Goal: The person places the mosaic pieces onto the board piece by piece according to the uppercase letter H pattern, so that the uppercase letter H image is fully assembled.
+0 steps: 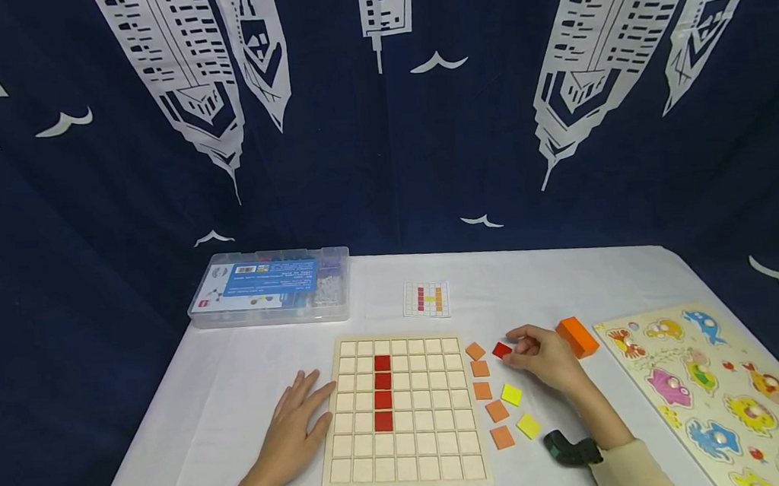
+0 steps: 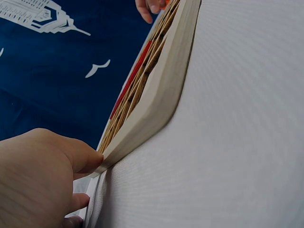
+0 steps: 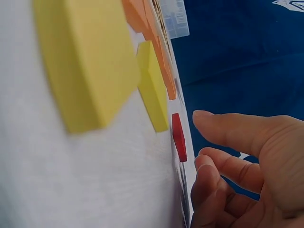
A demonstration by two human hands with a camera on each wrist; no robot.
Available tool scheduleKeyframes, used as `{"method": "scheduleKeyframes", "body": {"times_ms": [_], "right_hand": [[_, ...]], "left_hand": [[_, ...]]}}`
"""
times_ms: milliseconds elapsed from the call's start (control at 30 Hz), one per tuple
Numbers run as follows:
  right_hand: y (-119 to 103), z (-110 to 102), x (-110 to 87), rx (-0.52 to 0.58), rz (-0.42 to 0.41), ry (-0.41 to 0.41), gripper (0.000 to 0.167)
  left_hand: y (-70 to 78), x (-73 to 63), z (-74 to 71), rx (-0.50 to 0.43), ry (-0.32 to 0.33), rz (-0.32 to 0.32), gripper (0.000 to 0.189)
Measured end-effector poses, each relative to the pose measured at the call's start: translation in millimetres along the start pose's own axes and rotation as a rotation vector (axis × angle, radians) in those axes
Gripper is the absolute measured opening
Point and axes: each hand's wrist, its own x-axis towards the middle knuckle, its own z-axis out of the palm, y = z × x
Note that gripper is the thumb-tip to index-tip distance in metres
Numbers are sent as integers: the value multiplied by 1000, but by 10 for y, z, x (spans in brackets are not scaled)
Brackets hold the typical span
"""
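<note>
A wooden grid board (image 1: pixel 426 450) lies on the white table, with several red square tiles (image 1: pixel 383 400) in one column. My left hand (image 1: pixel 297 426) rests at its left edge, fingers spread, and in the left wrist view the thumb touches the board's side (image 2: pixel 161 95). My right hand (image 1: pixel 546 356) is beside a loose red tile (image 1: pixel 502 349) right of the board. In the right wrist view that red tile (image 3: pixel 178 137) lies on the table, just off the fingertips, with a gap between thumb and fingers. Several orange tiles (image 1: pixel 482 390) and two yellow tiles (image 1: pixel 510 394) lie nearby.
A small pattern card (image 1: pixel 426 299) lies behind the board. At the back left is a clear plastic case (image 1: pixel 269 287). An orange block (image 1: pixel 578 336) stands behind my right hand, and an animal puzzle board (image 1: pixel 709 378) covers the right side.
</note>
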Motion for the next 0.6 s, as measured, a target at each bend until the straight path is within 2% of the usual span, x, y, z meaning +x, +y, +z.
{"method": "scheduleKeyframes", "body": {"times_ms": [400, 600], "right_hand": [[43, 44, 12, -15, 23, -11, 33], [51, 55, 20, -21, 18, -13, 33]], "left_hand": [[-2, 2, -5, 0, -12, -2, 44], [0, 0, -9, -13, -33, -33, 44]]}}
